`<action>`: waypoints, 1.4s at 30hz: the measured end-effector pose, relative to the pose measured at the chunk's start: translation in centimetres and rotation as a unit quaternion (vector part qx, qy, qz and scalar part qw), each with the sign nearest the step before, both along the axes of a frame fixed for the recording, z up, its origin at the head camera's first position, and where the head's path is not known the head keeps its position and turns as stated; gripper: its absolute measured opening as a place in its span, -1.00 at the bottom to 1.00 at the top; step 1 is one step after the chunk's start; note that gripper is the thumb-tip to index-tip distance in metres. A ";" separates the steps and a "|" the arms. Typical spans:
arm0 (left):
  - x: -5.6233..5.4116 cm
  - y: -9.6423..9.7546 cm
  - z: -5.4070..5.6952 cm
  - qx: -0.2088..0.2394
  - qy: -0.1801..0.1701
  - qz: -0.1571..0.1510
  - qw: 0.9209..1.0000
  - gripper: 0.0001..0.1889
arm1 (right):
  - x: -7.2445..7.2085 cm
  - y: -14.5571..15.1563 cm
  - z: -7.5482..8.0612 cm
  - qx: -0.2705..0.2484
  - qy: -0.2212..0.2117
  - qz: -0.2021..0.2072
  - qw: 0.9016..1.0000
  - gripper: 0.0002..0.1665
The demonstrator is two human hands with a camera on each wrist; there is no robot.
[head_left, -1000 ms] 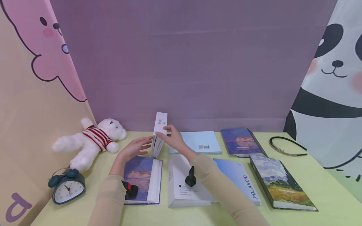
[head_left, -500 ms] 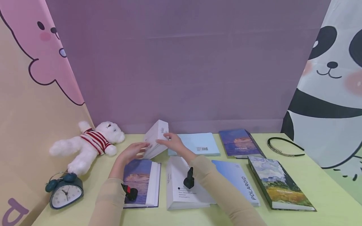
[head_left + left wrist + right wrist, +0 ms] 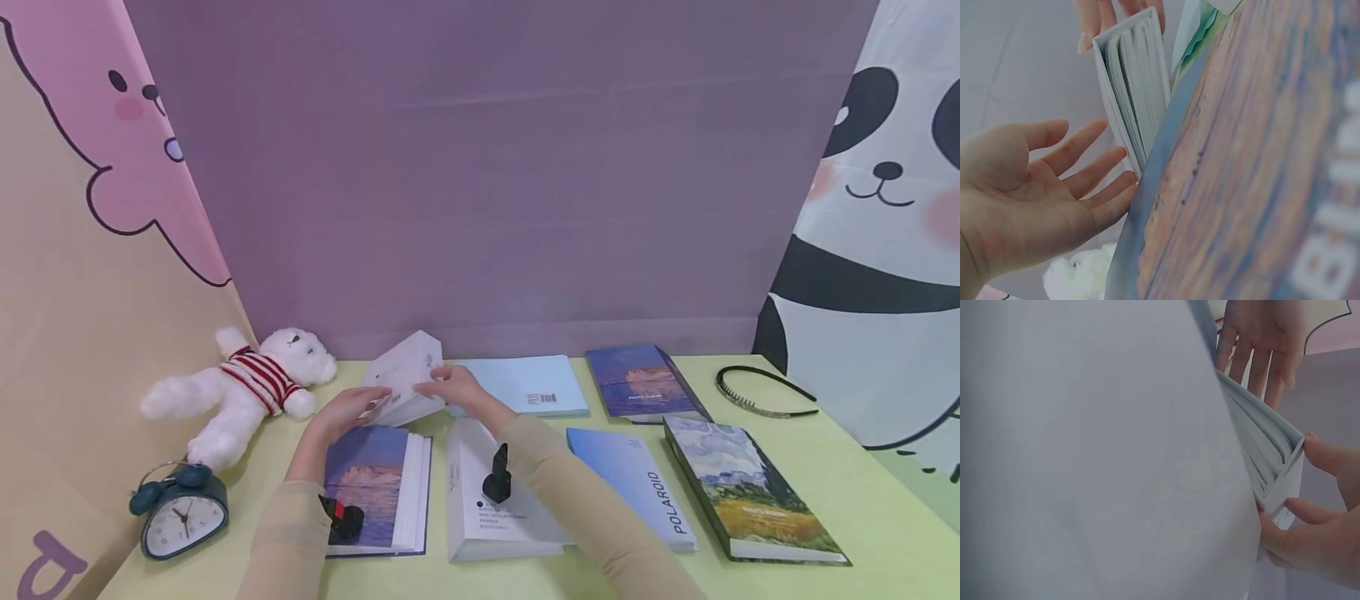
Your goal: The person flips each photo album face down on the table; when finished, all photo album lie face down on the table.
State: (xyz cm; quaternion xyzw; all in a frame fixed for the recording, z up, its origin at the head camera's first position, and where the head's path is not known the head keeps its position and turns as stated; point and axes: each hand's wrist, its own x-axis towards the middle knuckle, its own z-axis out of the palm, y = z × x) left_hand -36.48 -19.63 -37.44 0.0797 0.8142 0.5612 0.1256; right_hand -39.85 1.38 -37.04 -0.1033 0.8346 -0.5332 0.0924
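1. White album (image 3: 401,379) is tilted near the worktop's (image 3: 832,475) back edge, left of middle; can't tell if its base touches down.
2. Right hand (image 3: 459,390) pinches its spine between thumb and fingers.
3. Left hand (image 3: 345,412) has fingers extended, fingertips against the cover.
4. Sea-cover album (image 3: 367,483) lies nearer the front edge, thick white album (image 3: 480,475) just right.
5. Teddy bear (image 3: 258,379) lies by the back left corner, alarm clock (image 3: 183,521) at the left edge.
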 end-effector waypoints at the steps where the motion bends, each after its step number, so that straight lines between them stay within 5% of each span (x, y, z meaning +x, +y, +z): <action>1: 0.0 -0.1 0.0 -0.002 0.001 0.001 1.000 -0.49 | 0.0 -0.1 0.0 0.004 -0.002 0.001 1.000 -0.28; 6: 0.1 -0.4 -0.2 -0.014 0.010 0.000 1.000 -0.50 | -0.2 -0.3 -0.2 0.028 0.001 0.020 0.999 -0.35; 13: 0.3 -0.4 -0.2 -0.077 0.018 0.026 0.997 -0.46 | -0.1 -0.8 0.0 0.031 -0.017 0.097 0.995 -0.34; 25: 0.2 -0.6 -0.5 -0.075 0.015 0.022 0.997 -0.46 | 0.4 -0.6 -0.3 0.091 -0.026 0.090 0.991 -0.49; 30: 0.2 -0.8 -0.7 -0.094 0.044 0.011 0.995 -0.52 | 0.9 -0.4 0.2 0.104 -0.025 0.111 0.988 -0.43; 42: 0.2 -0.6 -0.9 -0.107 0.045 0.001 0.993 -0.52 | 0.8 -0.6 -0.2 0.141 -0.046 0.128 0.981 -0.29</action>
